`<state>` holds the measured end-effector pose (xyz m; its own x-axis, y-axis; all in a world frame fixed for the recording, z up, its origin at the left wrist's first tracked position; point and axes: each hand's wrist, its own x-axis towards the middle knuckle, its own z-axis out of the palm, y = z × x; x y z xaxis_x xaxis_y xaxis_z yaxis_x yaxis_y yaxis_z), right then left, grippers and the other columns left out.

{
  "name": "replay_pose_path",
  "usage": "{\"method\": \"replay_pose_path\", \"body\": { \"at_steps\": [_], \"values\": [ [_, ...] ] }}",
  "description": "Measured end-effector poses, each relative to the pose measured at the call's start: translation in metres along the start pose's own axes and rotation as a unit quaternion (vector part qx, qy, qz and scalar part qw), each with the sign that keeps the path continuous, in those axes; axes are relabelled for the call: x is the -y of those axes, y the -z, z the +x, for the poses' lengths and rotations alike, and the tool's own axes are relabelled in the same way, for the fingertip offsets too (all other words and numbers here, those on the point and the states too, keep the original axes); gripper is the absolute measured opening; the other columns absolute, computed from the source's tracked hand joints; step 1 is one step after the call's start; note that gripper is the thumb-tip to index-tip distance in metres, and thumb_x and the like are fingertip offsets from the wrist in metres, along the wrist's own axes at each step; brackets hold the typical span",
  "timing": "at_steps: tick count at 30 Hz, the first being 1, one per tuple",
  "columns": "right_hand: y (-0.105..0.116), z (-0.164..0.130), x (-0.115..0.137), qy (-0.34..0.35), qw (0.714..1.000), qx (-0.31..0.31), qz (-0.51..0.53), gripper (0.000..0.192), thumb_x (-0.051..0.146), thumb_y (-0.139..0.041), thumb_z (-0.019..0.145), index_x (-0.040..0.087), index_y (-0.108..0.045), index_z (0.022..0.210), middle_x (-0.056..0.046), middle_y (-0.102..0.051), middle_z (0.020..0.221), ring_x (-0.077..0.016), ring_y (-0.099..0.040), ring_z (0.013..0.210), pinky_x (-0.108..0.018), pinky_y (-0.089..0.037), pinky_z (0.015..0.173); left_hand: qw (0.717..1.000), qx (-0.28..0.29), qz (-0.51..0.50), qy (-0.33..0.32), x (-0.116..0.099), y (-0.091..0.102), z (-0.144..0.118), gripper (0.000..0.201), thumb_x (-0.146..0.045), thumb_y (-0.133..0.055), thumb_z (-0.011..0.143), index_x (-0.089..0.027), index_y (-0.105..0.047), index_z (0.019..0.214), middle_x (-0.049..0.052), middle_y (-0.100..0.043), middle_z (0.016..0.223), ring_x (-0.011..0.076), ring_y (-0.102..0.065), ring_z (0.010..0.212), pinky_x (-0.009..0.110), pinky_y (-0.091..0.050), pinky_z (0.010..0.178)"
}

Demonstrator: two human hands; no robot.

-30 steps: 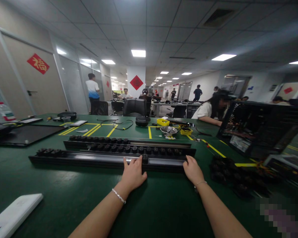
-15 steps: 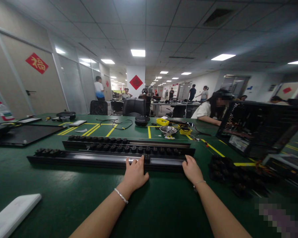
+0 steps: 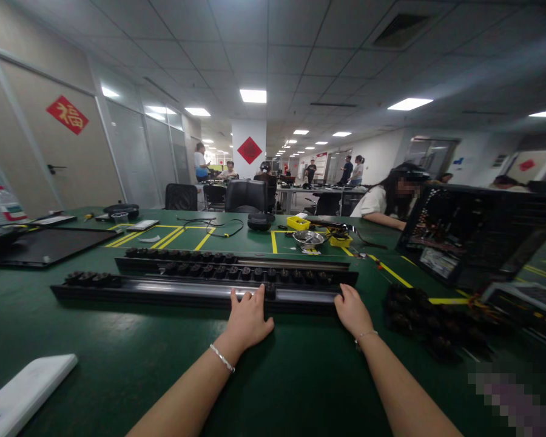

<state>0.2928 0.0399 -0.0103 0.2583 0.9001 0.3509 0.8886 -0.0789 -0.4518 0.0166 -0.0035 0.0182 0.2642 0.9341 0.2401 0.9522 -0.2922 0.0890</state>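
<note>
A long black rail (image 3: 182, 290) with a shiny channel lies crosswise before me on the green table. Several dark round-topped blocks (image 3: 93, 278) sit at its left end, and a single block (image 3: 270, 291) is mid-channel. My left hand (image 3: 248, 320) rests on the rail with fingers apart, its index fingertip against that single block's left side. At the rail's right end, my right hand (image 3: 353, 311) has its fingers curled over the edge, gripping it; the fingertips are partly hidden. Directly behind, two more rails (image 3: 291, 265) carry rows of similar blocks.
A pile of black blocks (image 3: 430, 321) lies at right, beside an open computer case (image 3: 477, 233). Further back are a metal bowl (image 3: 308, 239) and yellow bins (image 3: 298, 223). A white box (image 3: 31, 391) is at front left. A co-worker (image 3: 382, 203) sits across the table.
Both hands and the rail keep practically the same places. In the background, a standing person at the left has moved right, and other walkers have shifted.
</note>
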Motion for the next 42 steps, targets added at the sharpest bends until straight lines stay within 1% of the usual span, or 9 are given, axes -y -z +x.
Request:
{"method": "replay_pose_path", "body": {
  "at_steps": [3,6,11,17,20,24,28,34,42],
  "values": [
    [0.001,0.000,0.000,-0.006,1.000,0.004,0.003,0.052,0.023,-0.029,0.081,0.001,-0.047,0.125,-0.017,-0.043,0.132,-0.0225,-0.041,0.122,-0.032,-0.033,0.103,1.000,-0.008,-0.011,-0.004,0.001,-0.001,0.000,0.077,-0.049,-0.039,0.074,-0.012,-0.019,0.139,0.013,-0.049,0.130,0.0284,-0.042,0.117,0.059,-0.003,0.106],
    [0.001,0.000,0.001,-0.008,1.000,0.001,0.003,0.052,0.023,-0.029,0.081,0.003,-0.048,0.125,-0.015,-0.044,0.132,-0.0218,-0.042,0.121,-0.032,-0.032,0.103,1.000,-0.012,-0.021,-0.006,0.002,-0.002,0.001,0.077,-0.049,-0.039,0.074,-0.014,-0.019,0.139,0.013,-0.051,0.129,0.0284,-0.042,0.117,0.061,-0.001,0.106],
    [0.001,-0.001,0.001,-0.008,1.000,0.003,0.006,0.053,0.024,-0.029,0.081,0.003,-0.047,0.126,-0.016,-0.044,0.132,-0.0222,-0.041,0.122,-0.032,-0.033,0.103,1.000,-0.006,-0.021,-0.004,0.000,0.000,0.001,0.078,-0.049,-0.040,0.073,-0.015,-0.019,0.140,0.013,-0.052,0.127,0.0297,-0.042,0.117,0.063,0.001,0.104],
    [0.001,-0.001,0.000,-0.011,1.000,0.001,0.009,0.052,0.025,-0.030,0.081,0.006,-0.048,0.126,-0.015,-0.045,0.131,-0.0220,-0.042,0.122,-0.032,-0.033,0.102,1.000,0.009,-0.016,0.014,-0.006,0.002,0.003,0.074,-0.049,-0.039,0.075,-0.016,-0.021,0.139,0.012,-0.050,0.130,0.0301,-0.042,0.117,0.065,0.002,0.103],
    [0.002,-0.001,0.001,-0.011,1.000,0.003,0.004,0.051,0.024,-0.029,0.082,0.006,-0.047,0.126,-0.014,-0.045,0.132,-0.0212,-0.042,0.121,-0.031,-0.032,0.103,1.000,0.005,-0.021,0.015,-0.007,0.000,0.003,0.072,-0.048,-0.038,0.076,-0.016,-0.022,0.139,0.012,-0.049,0.132,0.0294,-0.041,0.118,0.064,0.002,0.104],
    [0.003,-0.002,0.004,-0.016,1.000,0.010,0.001,0.052,0.025,-0.028,0.082,0.004,-0.047,0.126,-0.014,-0.043,0.133,-0.0218,-0.042,0.121,-0.031,-0.031,0.103,0.999,-0.006,-0.035,-0.002,-0.006,-0.001,0.003,0.072,-0.046,-0.039,0.076,-0.015,-0.022,0.139,0.011,-0.048,0.133,0.0272,-0.037,0.123,0.060,0.001,0.106],
    [0.003,-0.002,0.005,-0.013,1.000,0.001,-0.002,0.052,0.023,-0.029,0.080,0.003,-0.048,0.125,-0.016,-0.044,0.132,-0.0221,-0.042,0.121,-0.031,-0.032,0.103,1.000,0.004,-0.015,0.005,-0.006,0.000,0.002,0.073,-0.045,-0.040,0.076,-0.015,-0.021,0.139,0.012,-0.049,0.131,0.0279,-0.041,0.119,0.060,0.001,0.106],
    [0.002,-0.002,0.003,-0.016,1.000,0.001,-0.008,0.052,0.025,-0.029,0.081,0.006,-0.048,0.125,-0.013,-0.045,0.132,-0.0207,-0.043,0.121,-0.030,-0.033,0.102,1.000,0.013,-0.016,0.005,-0.010,0.003,0.004,0.074,-0.048,-0.040,0.075,-0.017,-0.020,0.140,0.012,-0.052,0.129,0.0298,-0.043,0.117,0.065,0.002,0.103],
    [0.003,-0.001,0.002,-0.015,1.000,0.010,-0.010,0.054,0.026,-0.027,0.082,0.004,-0.047,0.126,-0.014,-0.043,0.133,-0.0208,-0.042,0.122,-0.029,-0.033,0.102,0.999,-0.002,-0.033,-0.003,-0.010,-0.002,0.005,0.073,-0.048,-0.039,0.075,-0.017,-0.022,0.139,0.012,-0.053,0.127,0.0301,-0.044,0.116,0.065,0.003,0.103]
  ]
}}
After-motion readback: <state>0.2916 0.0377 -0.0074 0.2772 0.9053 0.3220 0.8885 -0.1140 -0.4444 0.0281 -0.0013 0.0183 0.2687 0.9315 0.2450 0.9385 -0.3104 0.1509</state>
